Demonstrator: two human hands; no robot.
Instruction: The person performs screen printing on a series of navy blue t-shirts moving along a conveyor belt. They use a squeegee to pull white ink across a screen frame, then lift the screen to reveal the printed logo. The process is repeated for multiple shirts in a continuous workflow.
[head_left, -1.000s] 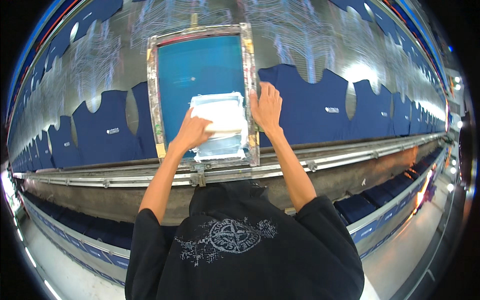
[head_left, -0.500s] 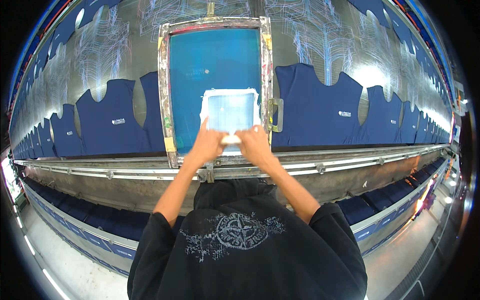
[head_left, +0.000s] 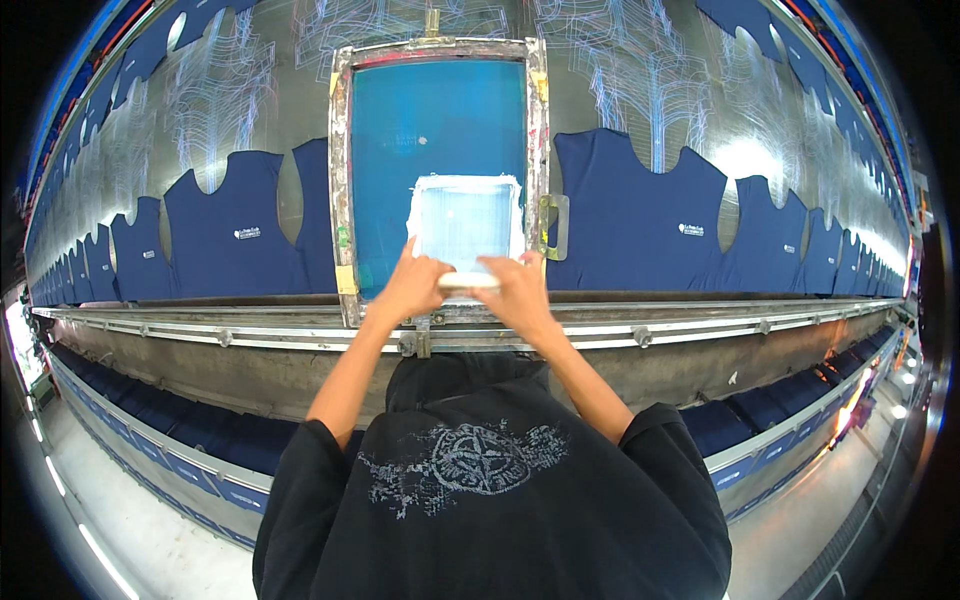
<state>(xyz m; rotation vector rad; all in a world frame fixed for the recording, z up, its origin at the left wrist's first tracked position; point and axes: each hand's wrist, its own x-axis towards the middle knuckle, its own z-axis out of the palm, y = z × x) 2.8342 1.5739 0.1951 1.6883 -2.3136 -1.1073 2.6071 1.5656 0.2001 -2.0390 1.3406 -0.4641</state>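
A pale squeegee [head_left: 468,281] lies crosswise at the near end of a framed printing screen. My left hand [head_left: 410,287] is closed round its left end, and my right hand [head_left: 517,292] grips the right end, its fingertips slightly smeared by motion. Blue mesh [head_left: 430,110] fills the worn, paint-stained screen frame [head_left: 341,200]. Just beyond the squeegee, a whitish rectangle of mesh [head_left: 465,222] is bordered by thick white ink or paste [head_left: 413,215]. The squeegee's blade and the cloth under the screen are hidden.
Navy garment pieces [head_left: 640,220] with small white prints lie along the table on both sides of the screen. A metal rail [head_left: 270,338] runs along the near edge. A metal bracket [head_left: 561,228] juts from the frame's right side. Behind me stands another table with navy pieces [head_left: 215,440].
Both hands stay on the squeegee at the near end. They have spread slightly apart, so more of its pale middle shows. The whole view has shifted a little.
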